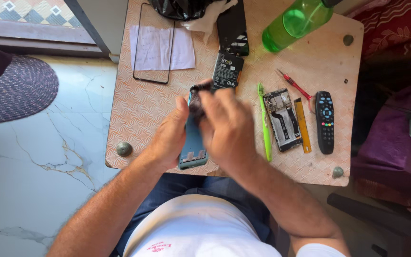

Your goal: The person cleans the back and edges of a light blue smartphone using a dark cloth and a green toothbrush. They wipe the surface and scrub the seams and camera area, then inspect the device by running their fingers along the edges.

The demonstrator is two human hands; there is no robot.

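Note:
My left hand (170, 135) grips the side of a blue-grey phone frame (193, 152) held over the near edge of the small patterned table (139, 104). My right hand (227, 126) covers the frame's upper part and pinches a small dark piece (198, 90) at its top end; what that piece is cannot be made out. A black phone battery (228, 71) lies just beyond my hands.
A phone body with exposed board (282, 119), green toothbrush (264, 121), yellow pry tool (303, 124), red screwdriver (294, 84) and black remote (325, 121) lie to the right. Farther back are a glass panel (153, 43) on paper, a black phone (232, 26) and a green bottle (297, 21).

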